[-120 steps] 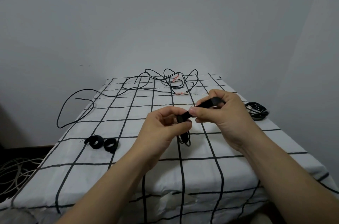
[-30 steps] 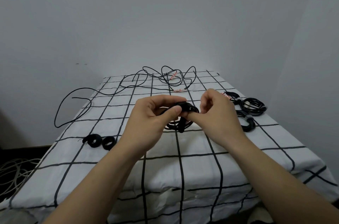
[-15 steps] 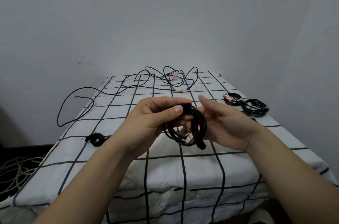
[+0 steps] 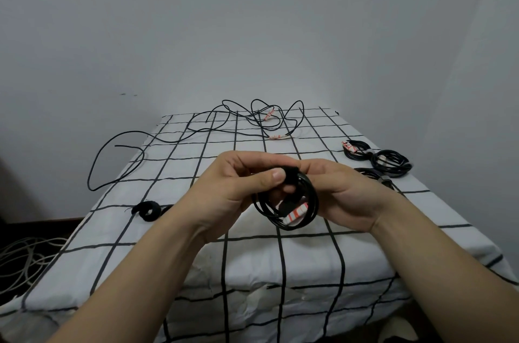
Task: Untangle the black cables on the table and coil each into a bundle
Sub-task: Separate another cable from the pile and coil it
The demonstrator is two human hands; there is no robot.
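- Head view: the coil (image 4: 311, 199) of black cable hangs in the air over the middle of the table (image 4: 252, 258), between both hands and clear of the cloth
- The left hand (image 4: 233, 188) pinches a black strap (image 4: 290, 172) at the top of the coil, thumb pressed on it
- The right hand (image 4: 345, 196) curls its fingers around the coil's right side and top, clamped on the loops
- A striped tag (image 4: 295, 213) shows inside the ring, near its lower part
- The cable looks thin, light and springy, so the loops will likely fan out if the pinch slackens; the safest hold seems to be at the strap, where all the turns are gathered
- The strap looks soft and flat and should wrap easily
- A loose cable (image 4: 252, 117) sprawls along the far edge, one long loop hanging off the left edge; it is well apart from the hands
- Finished bundles (image 4: 390, 162) lie by the right edge, near the right wrist, and could be knocked when the coil is set down
- A rolled strap (image 4: 147, 210) sits near the left edge, partly hidden by the left forearm
- Pale cords (image 4: 19, 255) lie on the floor to the left, out of the way
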